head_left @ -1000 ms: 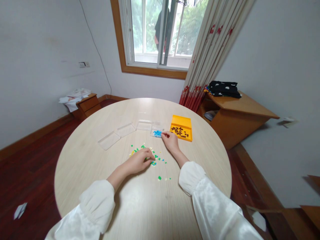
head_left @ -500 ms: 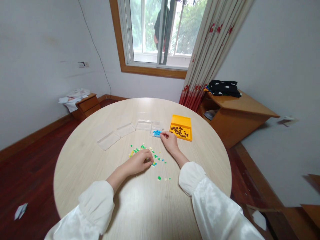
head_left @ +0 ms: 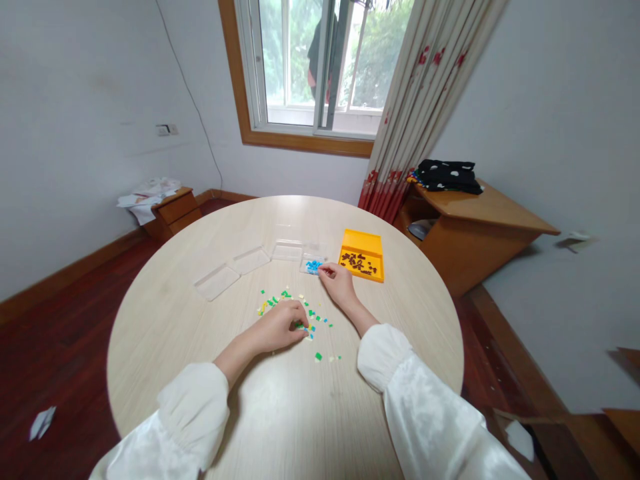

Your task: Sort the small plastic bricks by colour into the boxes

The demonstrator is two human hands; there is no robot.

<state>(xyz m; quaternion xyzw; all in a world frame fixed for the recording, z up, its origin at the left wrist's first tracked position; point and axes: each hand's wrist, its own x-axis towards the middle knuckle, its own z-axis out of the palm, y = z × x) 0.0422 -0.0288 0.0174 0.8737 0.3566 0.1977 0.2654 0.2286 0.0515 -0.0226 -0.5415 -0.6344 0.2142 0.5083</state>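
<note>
Small green, yellow, cream and blue building bricks (head_left: 285,294) lie scattered on the round table. Over the near side of this scatter rests my left hand (head_left: 281,325). Its thumb and fingertips are curled but apart, with several bricks showing between them. My right hand (head_left: 341,283) is at the near right edge of a clear plastic box (head_left: 303,267) that holds blue bricks (head_left: 314,266). The fingers of that hand are pinched together at the box, and whatever is between their tips is too small to make out.
A yellow case (head_left: 363,239), lid raised, holds dark brown pieces (head_left: 356,261). Several more clear boxes (head_left: 217,283) stand in an arc on the table (head_left: 280,427). A few loose bricks (head_left: 319,357) lie nearer me. Black cloth (head_left: 448,177) lies on the cabinet at right.
My left thumb and fingertips have parted, showing bricks between them. My right hand has shifted very slightly left at the box with the blue bricks.
</note>
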